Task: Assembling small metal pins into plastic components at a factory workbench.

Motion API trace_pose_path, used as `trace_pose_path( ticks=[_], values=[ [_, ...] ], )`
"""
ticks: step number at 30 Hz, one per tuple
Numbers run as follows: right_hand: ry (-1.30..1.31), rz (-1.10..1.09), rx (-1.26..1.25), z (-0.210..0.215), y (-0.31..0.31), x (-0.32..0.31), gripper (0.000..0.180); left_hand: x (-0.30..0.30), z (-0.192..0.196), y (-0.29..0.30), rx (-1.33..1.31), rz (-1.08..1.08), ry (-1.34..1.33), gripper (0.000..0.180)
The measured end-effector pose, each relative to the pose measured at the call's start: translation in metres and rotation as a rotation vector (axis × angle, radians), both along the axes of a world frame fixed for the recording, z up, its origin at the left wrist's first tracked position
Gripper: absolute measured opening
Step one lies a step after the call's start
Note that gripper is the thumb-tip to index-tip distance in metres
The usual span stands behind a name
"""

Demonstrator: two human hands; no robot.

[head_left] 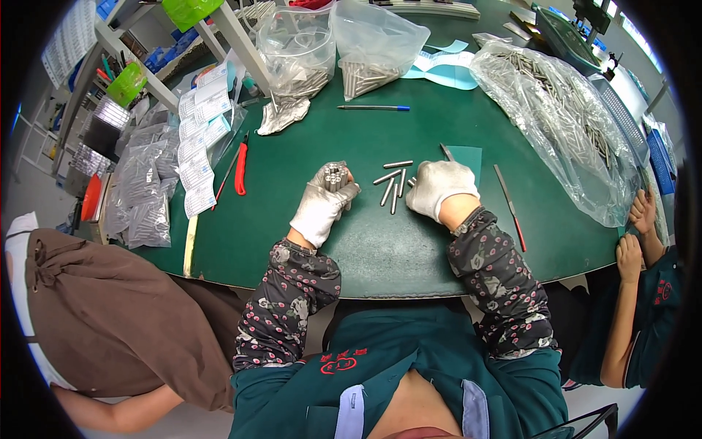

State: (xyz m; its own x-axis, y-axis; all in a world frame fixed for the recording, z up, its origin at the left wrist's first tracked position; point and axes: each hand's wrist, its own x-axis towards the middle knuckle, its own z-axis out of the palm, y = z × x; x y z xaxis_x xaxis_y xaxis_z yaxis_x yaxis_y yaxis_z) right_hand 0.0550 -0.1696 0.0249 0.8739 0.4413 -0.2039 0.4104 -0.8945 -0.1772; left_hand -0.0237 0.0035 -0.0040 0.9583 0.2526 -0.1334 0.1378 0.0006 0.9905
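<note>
My left hand [319, 204], in a white glove, is wrapped round an upright bundle of short metal pins [335, 176], their ends showing at the top. My right hand [443, 189], gloved too, is closed, with the end of a metal pin [412, 181] poking out by its fingertips. Between the hands several loose metal pins [393, 175] lie on the green tabletop [292, 150]. Just beyond the right hand, a small green sheet [466, 162] lies partly covered, and the tip of a thin dark tool [445, 151] sticks out.
A red-handled tool [240, 170] lies left, a slim red-handled file [510, 208] right, a pen [374, 108] farther back. Bags of pins [369, 79] [559, 117], a clear tub [296, 44] and paper slips [196, 157] surround the work area. People stand left and sit right; a co-worker's hands [635, 234] rest at the table's right edge.
</note>
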Motion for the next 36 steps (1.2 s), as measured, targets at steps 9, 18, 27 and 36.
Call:
trace_pose_path(
  ticks=[9, 18, 27, 36],
  values=[
    [-0.3, 0.161, 0.529, -0.021, -0.011, 0.002, 0.012, -0.003, 0.0, -0.002, 0.01, 0.003, -0.028, 0.013],
    [-0.19, 0.289, 1.062, -0.027, -0.003, -0.001, 0.011, -0.002, -0.001, -0.003, -0.013, 0.007, -0.053, 0.011],
    [-0.317, 0.287, 0.992, -0.031, -0.004, 0.001, 0.012, -0.002, -0.003, -0.002, -0.023, -0.006, -0.039, 0.015],
    [-0.324, 0.279, 0.949, -0.033, -0.003, 0.002, 0.013, -0.001, -0.004, -0.001, 0.012, -0.013, -0.034, 0.014]
  ],
)
